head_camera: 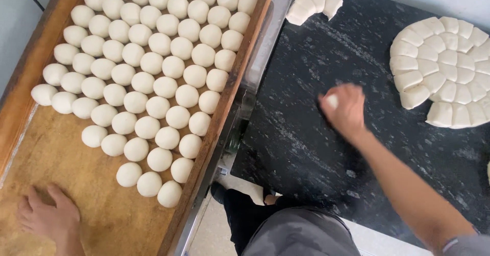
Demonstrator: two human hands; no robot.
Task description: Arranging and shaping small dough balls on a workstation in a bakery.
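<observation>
The right hand (pixel 344 108) sits in the middle of the frame, on the black speckled stone counter (pixel 306 149). It is curled around one small white piece of dough (pixel 332 101), and a bit of the dough peeks out by the thumb. The hand looks a little blurry.

The left hand (pixel 48 215) lies flat and open in the lower left of the frame, on a bare part of the big wooden tray (pixel 92 205). It holds nothing.

The tray fills the left side of the frame. Many round white dough balls (pixel 148 77) sit on it in neat rows, touching each other.

At the right edge lies a round white slab of dough cut into small blocks (pixel 444 67). A short curved strip of cut dough (pixel 314 6) lies at the top middle.

To roll well, I think the hand should stay cupped, press softly and go round in small circles. Then the ball comes out smooth like the ones on the tray.
</observation>
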